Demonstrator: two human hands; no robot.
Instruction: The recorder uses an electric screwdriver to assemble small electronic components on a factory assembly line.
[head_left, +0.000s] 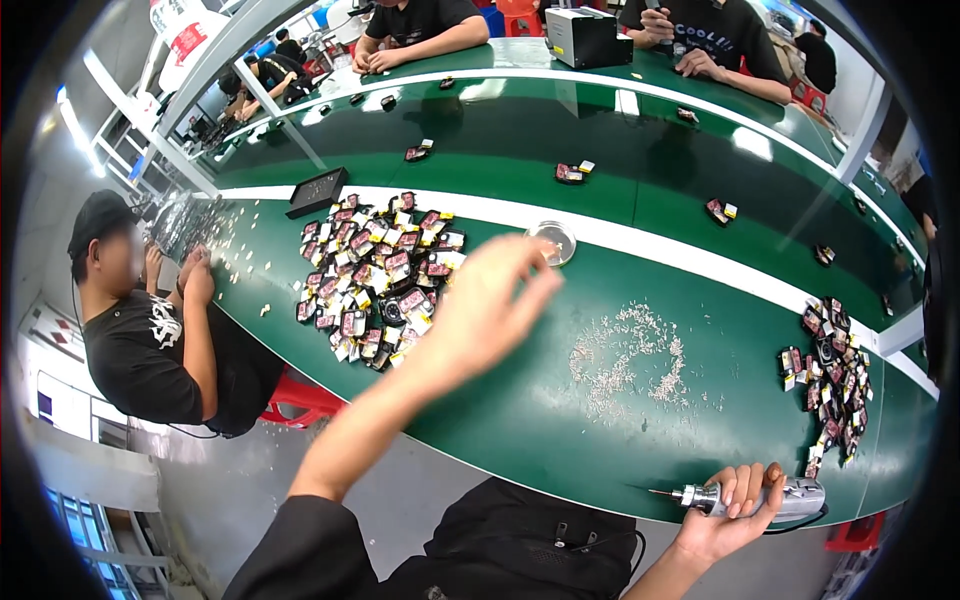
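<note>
My left hand is stretched out over the green table, fingers apart, its tips near a small round clear dish; I cannot tell whether it pinches anything. A large heap of small dark and red parts with yellow tabs lies just to the left of it. My right hand is at the table's near edge, closed around a silver electric screwdriver whose tip points left. A scatter of tiny pale screws lies between my hands.
Another pile of the same parts lies at the right. A person in black sits at the left. More people sit at the far side beside a grey box. Single parts ride a green conveyor; a black tray lies left.
</note>
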